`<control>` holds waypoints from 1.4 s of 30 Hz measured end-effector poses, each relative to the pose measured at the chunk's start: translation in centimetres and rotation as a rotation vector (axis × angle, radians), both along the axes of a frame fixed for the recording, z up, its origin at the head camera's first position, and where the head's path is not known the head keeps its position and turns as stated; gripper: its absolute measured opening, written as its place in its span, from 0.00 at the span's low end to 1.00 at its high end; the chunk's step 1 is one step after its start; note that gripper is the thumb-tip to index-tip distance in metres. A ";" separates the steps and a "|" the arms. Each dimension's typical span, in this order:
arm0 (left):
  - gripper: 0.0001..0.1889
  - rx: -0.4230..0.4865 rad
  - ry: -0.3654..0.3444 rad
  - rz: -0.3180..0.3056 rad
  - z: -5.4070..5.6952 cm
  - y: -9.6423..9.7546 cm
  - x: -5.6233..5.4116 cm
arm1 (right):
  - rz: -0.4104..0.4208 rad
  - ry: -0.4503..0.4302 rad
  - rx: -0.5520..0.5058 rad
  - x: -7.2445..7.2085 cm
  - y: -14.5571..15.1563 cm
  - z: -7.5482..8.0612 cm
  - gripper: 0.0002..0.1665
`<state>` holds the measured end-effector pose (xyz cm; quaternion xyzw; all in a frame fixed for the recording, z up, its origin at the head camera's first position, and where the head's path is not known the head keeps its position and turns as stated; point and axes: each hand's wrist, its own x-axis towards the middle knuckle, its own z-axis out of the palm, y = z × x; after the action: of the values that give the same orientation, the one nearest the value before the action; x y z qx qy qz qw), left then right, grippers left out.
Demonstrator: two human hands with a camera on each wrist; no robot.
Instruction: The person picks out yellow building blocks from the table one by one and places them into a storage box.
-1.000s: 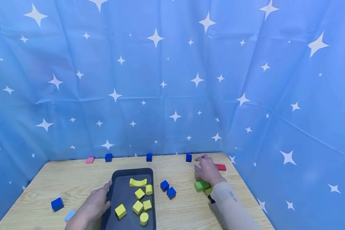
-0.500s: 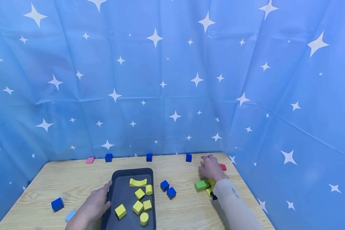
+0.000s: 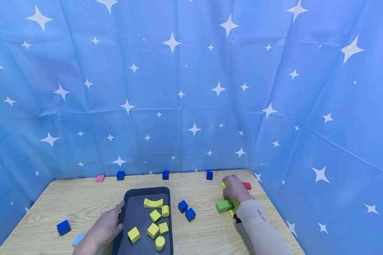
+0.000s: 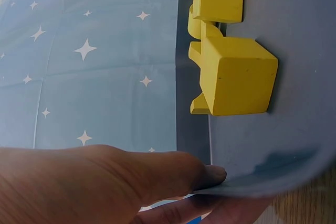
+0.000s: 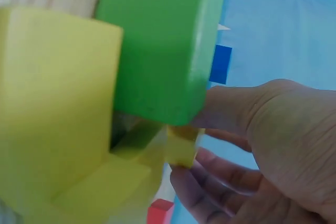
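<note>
My left hand holds the left rim of a dark grey tray. In the left wrist view, the thumb lies over the tray's edge and the other fingers are underneath. Several yellow blocks, such as a cube, an arch-shaped piece and a cylinder, lie inside the tray. At the far right of the table, my right hand pinches a small yellow block; its thumb tip is hidden behind a green block. More yellow pieces lie beside the green block.
A red block lies just right of my right hand. Two blue cubes sit right of the tray. More blue cubes and a pink block line the back edge. Blue and light-blue blocks are at left.
My right hand has shifted slightly right, then a little toward me, and a yellow block now shows at its fingertips. The left hand and the tray have stayed in place.
</note>
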<state>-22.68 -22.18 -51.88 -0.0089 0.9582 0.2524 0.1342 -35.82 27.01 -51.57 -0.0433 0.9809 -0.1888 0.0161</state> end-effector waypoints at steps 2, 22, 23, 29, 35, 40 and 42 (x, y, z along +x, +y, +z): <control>0.42 0.002 0.000 -0.001 0.0 0.0 0.0 | 0.006 -0.018 -0.015 0.1 0.1 -0.2 0.35; 0.42 0.000 0.005 -0.009 0.0 -0.1 0.0 | 0.052 0.019 -0.077 0.1 -0.4 -0.6 0.33; 0.42 0.000 0.005 -0.009 0.0 -0.1 0.0 | 0.054 0.022 -0.078 0.1 -0.5 -0.6 0.33; 0.42 0.000 0.011 -0.011 0.1 0.0 0.1 | 0.087 0.082 -0.066 0.5 -1.4 -0.3 0.27; 0.42 -0.002 0.011 -0.009 0.2 0.0 0.1 | 0.116 0.113 -0.049 1.1 -2.7 0.4 0.26; 0.42 -0.005 0.008 -0.012 0.2 0.0 0.1 | 0.119 0.111 -0.033 1.5 -3.9 0.8 0.26; 0.42 -0.005 0.009 -0.013 0.2 0.0 0.1 | 0.140 0.124 -0.035 1.7 -4.4 1.0 0.26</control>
<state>-22.55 -22.16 -51.68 -0.0020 0.9594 0.2493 0.1316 -34.13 22.57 -50.56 -0.1236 0.9712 -0.2011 -0.0322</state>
